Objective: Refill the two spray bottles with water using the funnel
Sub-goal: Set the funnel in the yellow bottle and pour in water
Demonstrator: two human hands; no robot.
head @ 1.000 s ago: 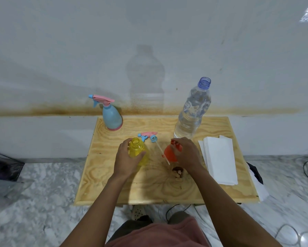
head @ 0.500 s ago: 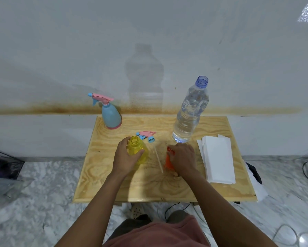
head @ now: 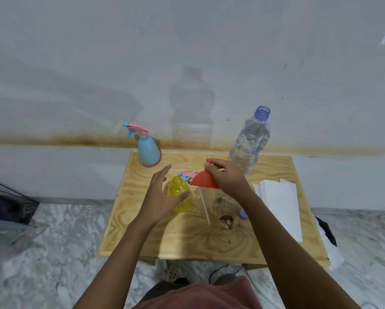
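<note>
Head view: two spray bottles, one funnel in hand

Two spray bottles stand on the desk [head: 209,241]. The blue spray bottle [head: 148,150], trigger top on, is at the far left. The yellow spray bottle [head: 179,195] stands near the middle with its neck open. One loose spray head [head: 188,174] lies just behind it, its thin tube running toward the near side.

The left hand [head: 162,197] is beside the yellow spray bottle with its fingers straight and spread, the thumb against the bottle's front. The right hand [head: 227,177] has its fingers curled round the one orange funnel [head: 203,180], held just right of the yellow neck with its spout pointing up and away.

One uncapped water bottle [head: 250,141] stands at the far right. One blue cap [head: 243,213] lies nearer. One stack of white paper [head: 278,201] lies on the right.
</note>
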